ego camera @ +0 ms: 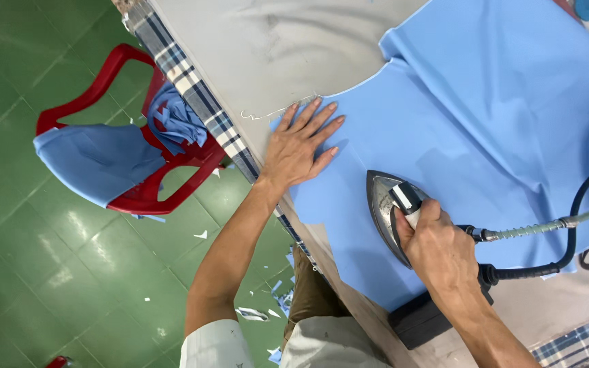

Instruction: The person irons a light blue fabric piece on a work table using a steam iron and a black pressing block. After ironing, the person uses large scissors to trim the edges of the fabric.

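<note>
A large sheet of smooth light-blue cloth (485, 116) lies spread over the grey padded pressing table (274, 48), its curved cut edge running past the fingertips of the left hand (298, 146); that hand lies flat on the cloth near the table's left edge, palm down, fingers (318, 123) spread and released, gripping nothing, only pressing the fabric against the padding; the cloth lies directly beneath them and stretches away to the right. The right hand (438, 249) is clenched around the handle of a metal steam iron with a pointed silver sole (383, 204); the iron rests flat on the blue cloth, its tip pointing away from the person, just beside the left hand but not touching it; the fingers wrap the handle fully, so the handle itself is mostly hidden. From the rear of the iron a pale green hose with a spring sleeve (533, 228) and a thick black cable (574, 225) run off to the right across the cloth; a black block-shaped rest (420, 320) sits on the table near the person's wrist. A checked blue-and-white fabric strip (192, 92) hangs along the table's edge; beyond it, on the green tiled floor (49, 272), stands a red plastic chair (138, 184) draped with more pieces of blue cloth (97, 160); small scraps lie scattered on the tiles.
</note>
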